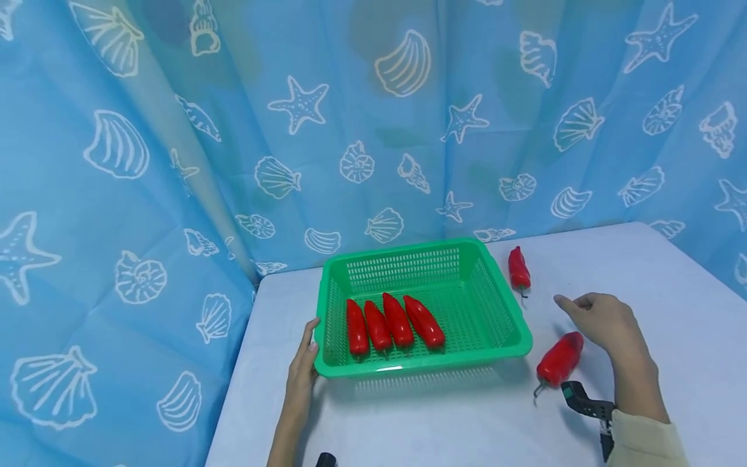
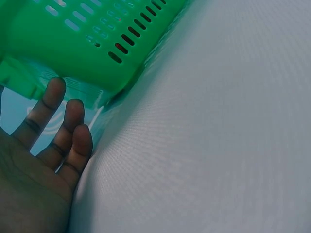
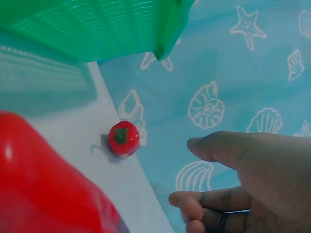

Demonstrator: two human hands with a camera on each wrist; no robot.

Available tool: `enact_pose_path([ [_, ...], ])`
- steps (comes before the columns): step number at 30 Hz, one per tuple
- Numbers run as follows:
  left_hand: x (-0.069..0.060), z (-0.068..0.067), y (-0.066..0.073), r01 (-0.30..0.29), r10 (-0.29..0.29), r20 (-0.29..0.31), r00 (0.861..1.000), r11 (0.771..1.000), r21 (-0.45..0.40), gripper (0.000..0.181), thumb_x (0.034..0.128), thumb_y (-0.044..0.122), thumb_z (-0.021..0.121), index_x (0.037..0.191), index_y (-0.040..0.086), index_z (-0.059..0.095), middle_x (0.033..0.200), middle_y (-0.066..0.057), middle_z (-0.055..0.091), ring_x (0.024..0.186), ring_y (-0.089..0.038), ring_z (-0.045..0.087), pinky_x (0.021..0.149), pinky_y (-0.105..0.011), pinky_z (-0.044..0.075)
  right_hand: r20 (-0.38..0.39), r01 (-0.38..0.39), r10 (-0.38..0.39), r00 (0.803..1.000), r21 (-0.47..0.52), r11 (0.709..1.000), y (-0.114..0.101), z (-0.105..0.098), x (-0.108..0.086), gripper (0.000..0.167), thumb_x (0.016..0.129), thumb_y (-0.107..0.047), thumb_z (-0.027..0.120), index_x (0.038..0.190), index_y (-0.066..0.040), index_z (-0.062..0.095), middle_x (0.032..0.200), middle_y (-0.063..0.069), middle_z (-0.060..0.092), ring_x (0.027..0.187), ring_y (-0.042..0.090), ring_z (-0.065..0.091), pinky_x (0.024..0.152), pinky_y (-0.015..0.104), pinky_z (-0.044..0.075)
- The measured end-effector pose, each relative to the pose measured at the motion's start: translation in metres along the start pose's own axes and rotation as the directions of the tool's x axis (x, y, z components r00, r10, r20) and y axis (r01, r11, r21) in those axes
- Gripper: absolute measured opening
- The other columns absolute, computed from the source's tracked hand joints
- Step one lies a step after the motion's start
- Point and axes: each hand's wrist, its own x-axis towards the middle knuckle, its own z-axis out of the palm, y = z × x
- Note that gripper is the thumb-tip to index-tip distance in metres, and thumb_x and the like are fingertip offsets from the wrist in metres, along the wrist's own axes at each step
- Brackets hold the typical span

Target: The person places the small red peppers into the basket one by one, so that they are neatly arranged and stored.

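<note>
A green plastic basket stands on the white-covered table. Inside it several red peppers lie side by side toward the left. My left hand touches the basket's left side near the front corner; its lower fingers are loosely extended in the left wrist view. To the right of the basket, my right hand hovers, holding nothing, with a gap between thumb and fingers in the right wrist view. Just below that hand lies a large red pepper with a stem. Another red pepper lies farther back, beside the basket.
A blue curtain with white shells and starfish hangs behind the table and along its left side. The white table extends in front of the basket and to its right. A dark wrist strap circles the right wrist.
</note>
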Motion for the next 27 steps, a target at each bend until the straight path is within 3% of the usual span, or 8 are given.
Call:
enact_pose_path([
  [13,0.001,-0.001,0.002,-0.026,0.026,0.007,1.000,0.999,-0.022,0.048,0.1059,0.052,0.033,0.152,0.041,0.038,0.156,-0.002,0.037,0.124,-0.028,0.052,0.094,-0.041,0.045,-0.137,-0.020,0.025,0.990,0.041,0.999,0.017,0.018,-0.004,0.073,0.095,-0.049,0.061,0.128,0.015,0.050,0.119,0.036,0.051,0.105,0.053,0.049,0.068,0.051,0.054],
  [20,0.005,0.000,0.004,-0.051,0.051,0.017,0.999,0.999,-0.015,0.047,0.1059,0.051,0.034,0.152,0.041,0.038,0.156,-0.001,0.038,0.124,-0.028,0.052,0.095,-0.041,0.046,-0.234,-0.096,0.115,0.965,0.092,0.991,0.032,0.029,-0.009,0.068,0.095,-0.048,0.061,0.122,0.014,0.054,0.112,0.034,0.056,0.103,0.050,0.050,0.068,0.051,0.053],
  [22,0.004,0.000,0.003,-0.041,0.041,0.014,0.999,0.999,-0.017,0.048,0.1057,0.052,0.034,0.152,0.041,0.038,0.156,-0.001,0.038,0.124,-0.028,0.052,0.094,-0.040,0.046,-0.229,-0.113,0.130,0.965,0.087,0.990,0.034,0.030,-0.007,0.069,0.095,-0.049,0.060,0.121,0.014,0.054,0.111,0.034,0.055,0.104,0.050,0.049,0.070,0.053,0.052],
  [27,0.002,-0.001,0.000,-0.024,0.024,0.011,1.000,0.999,-0.022,0.047,0.1057,0.053,0.034,0.152,0.042,0.038,0.156,-0.002,0.037,0.125,-0.028,0.051,0.095,-0.040,0.045,-0.133,-0.164,0.167,0.977,0.038,0.986,0.039,0.030,-0.004,0.078,0.093,-0.056,0.059,0.122,0.016,0.052,0.115,0.037,0.052,0.108,0.052,0.046,0.074,0.057,0.050],
])
